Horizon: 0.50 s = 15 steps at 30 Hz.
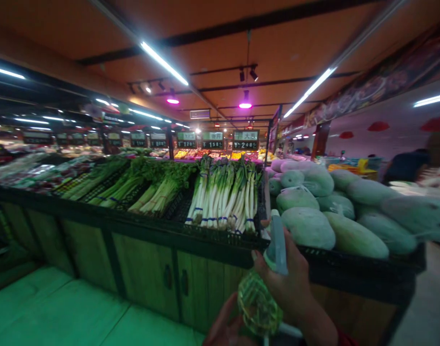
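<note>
Since the right hand (290, 281) grips the pale blue bottle (278, 247) upright, the green mesh (257, 302) below it hangs clear of the desk's (220, 240) near edge; the left hand (223, 327), cut off below, sits beside the mesh, its hold unclear.

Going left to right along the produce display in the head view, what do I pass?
Leafy green bunches → banded green onions → winter melons → person in a dark top
</note>
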Available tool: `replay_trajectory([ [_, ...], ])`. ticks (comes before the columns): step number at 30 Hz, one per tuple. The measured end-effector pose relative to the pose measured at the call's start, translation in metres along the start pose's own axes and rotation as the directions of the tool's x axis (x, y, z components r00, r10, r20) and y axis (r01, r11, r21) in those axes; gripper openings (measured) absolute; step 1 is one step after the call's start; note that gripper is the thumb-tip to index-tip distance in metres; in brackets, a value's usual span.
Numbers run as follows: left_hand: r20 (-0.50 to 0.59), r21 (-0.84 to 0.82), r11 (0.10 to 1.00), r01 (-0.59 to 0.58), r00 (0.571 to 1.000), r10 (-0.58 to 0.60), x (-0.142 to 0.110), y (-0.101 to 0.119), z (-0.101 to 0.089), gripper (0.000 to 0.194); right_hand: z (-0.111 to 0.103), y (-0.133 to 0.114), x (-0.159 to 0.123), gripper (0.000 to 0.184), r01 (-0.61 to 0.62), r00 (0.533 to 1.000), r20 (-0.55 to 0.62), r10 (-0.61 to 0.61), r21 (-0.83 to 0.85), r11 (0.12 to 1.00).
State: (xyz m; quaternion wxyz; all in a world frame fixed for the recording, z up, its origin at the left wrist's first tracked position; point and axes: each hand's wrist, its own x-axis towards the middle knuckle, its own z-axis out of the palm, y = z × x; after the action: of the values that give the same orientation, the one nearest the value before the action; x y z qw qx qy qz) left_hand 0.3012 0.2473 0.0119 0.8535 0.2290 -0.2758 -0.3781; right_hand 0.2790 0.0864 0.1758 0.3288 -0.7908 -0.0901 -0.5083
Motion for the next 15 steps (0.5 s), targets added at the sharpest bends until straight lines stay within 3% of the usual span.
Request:
replay_trajectory([
  [5, 0.027, -0.008, 0.998, -0.067, 0.997, 0.067, -0.02, 0.028, 0.002, 0.053, 0.022, -0.026, 0.001, 0.044, 0.048, 0.999, -0.013, -0.048, 0.0, 0.999],
  [10, 0.031, 0.04, 0.991, -0.131, 0.991, 0.13, -0.042, 0.047, -0.019, 0.057, 0.049, -0.047, -0.005, 0.024, 0.099, 0.992, -0.078, -0.1, -0.018, 0.995],
  [15, -0.037, 0.017, 0.994, -0.108, 0.993, 0.109, -0.06, 0.056, -0.043, 0.059, 0.072, -0.062, -0.011, 0.041, 0.086, 0.995, -0.04, -0.088, -0.05, 0.995],
])
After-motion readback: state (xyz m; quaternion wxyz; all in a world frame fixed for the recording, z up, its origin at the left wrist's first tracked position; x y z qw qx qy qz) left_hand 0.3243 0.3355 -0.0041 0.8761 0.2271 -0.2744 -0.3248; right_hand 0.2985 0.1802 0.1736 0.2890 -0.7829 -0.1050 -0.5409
